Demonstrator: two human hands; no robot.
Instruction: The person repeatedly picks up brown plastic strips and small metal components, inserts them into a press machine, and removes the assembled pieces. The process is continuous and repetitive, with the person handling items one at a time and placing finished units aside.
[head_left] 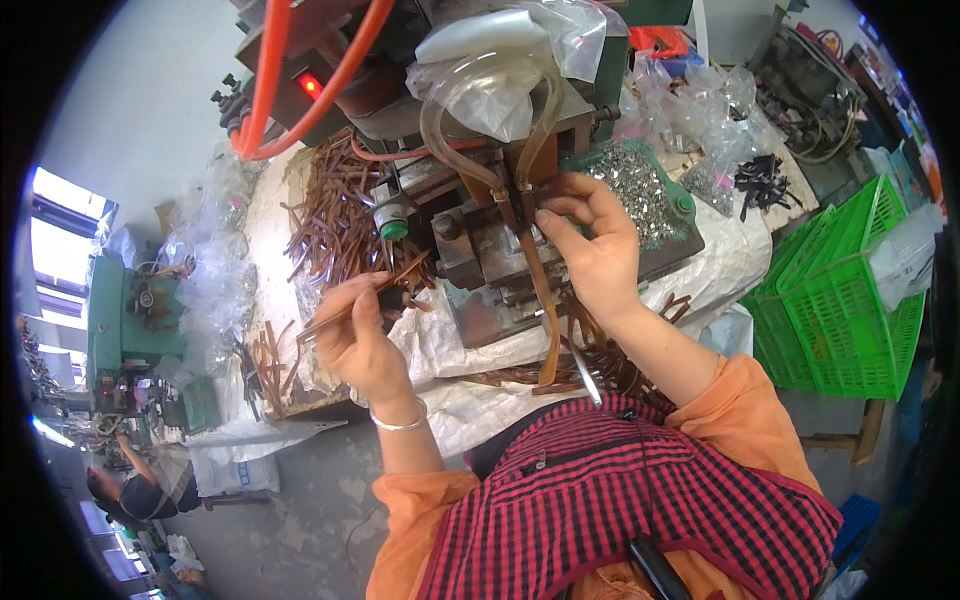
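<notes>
My left hand [362, 335], with a bangle on its wrist, pinches a thin brown strip [403, 272] beside a heap of similar strips. At the machine's metal fixture [484, 245], my right hand [598, 240] has its thumb and fingers curled in close to the clamping spot. What those fingers hold, if anything, is hidden. Another long brown strip [543, 300] hangs from the fixture down toward my apron, near the right thumb. Two clear hoses [437, 125] run down to the fixture.
The heap of brown strips [335, 205] lies left of the machine, with more strips [615, 360] near my lap by a pointed metal tool [583, 372]. A green tray [640, 190] of small metal pieces stands right of the fixture, green crates [840, 300] beyond. Orange hoses [330, 90] hang upper left.
</notes>
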